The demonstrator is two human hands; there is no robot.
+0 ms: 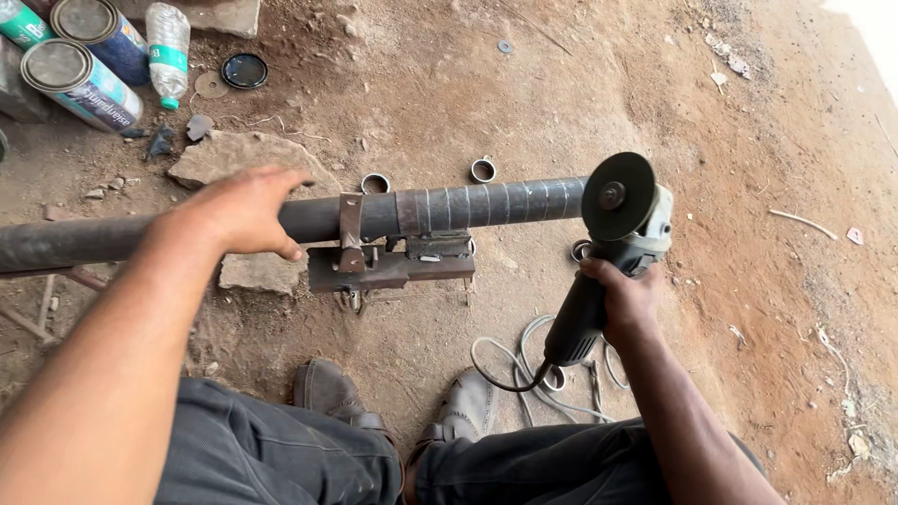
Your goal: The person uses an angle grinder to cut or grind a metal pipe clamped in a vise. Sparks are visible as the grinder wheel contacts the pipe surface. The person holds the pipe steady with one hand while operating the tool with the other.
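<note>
A long dark steel pipe [486, 203] runs across the view, held in a rusty metal clamp stand [388, 266]; pale lines ring its right part. My left hand [238, 210] rests on top of the pipe, left of the clamp, fingers spread over it. My right hand [627, 295] grips the handle of an angle grinder [613, 248], whose dark disc [617, 196] stands at the pipe's right end. The grinder's cable [510, 360] loops on the ground below.
Short cut pipe rings [484, 169] lie on the dirt behind the pipe. Paint cans [79, 79], a plastic bottle [168, 37] and a round lid [245, 70] sit at the top left. A flat stone [234, 154] lies under the pipe. My shoes [327, 388] are below the clamp.
</note>
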